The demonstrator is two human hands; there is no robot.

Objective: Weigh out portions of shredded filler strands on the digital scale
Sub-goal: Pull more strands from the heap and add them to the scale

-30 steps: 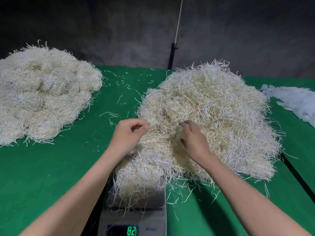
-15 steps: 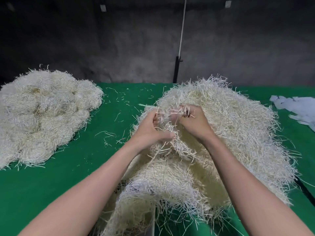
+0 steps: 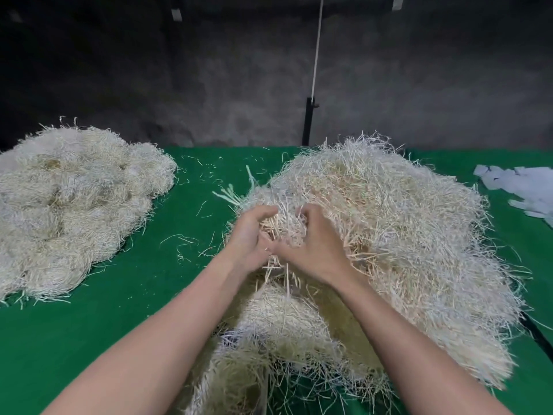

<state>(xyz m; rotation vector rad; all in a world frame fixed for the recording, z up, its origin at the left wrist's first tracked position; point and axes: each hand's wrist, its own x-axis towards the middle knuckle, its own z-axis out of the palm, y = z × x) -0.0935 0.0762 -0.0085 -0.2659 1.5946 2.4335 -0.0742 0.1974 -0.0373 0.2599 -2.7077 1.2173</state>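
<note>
Green cloth covers the surface [image 3: 119,324], and on it, right of centre, sits a big heap [image 3: 404,235] of pale shredded strands. At the heap's near-left slope the two hands meet. The left hand [image 3: 248,238] and right hand [image 3: 314,250] are side by side, nearly touching, with the fingers of both curled in around a tuft [image 3: 279,226] of strands; loose ends dangle below the palms. Just nearer, under the forearms, lies a lower mound [image 3: 278,324] of the same strands, running off the bottom edge. Stray bits [image 3: 179,239] dot the cloth to the left. Well apart at far left is a second pile [image 3: 74,199]. Flat white scraps [image 3: 526,187] lie at the right edge. Behind, a dark pole [image 3: 308,121] with a white cord [image 3: 317,46] above it stands against a grey wall [image 3: 179,85].
</note>
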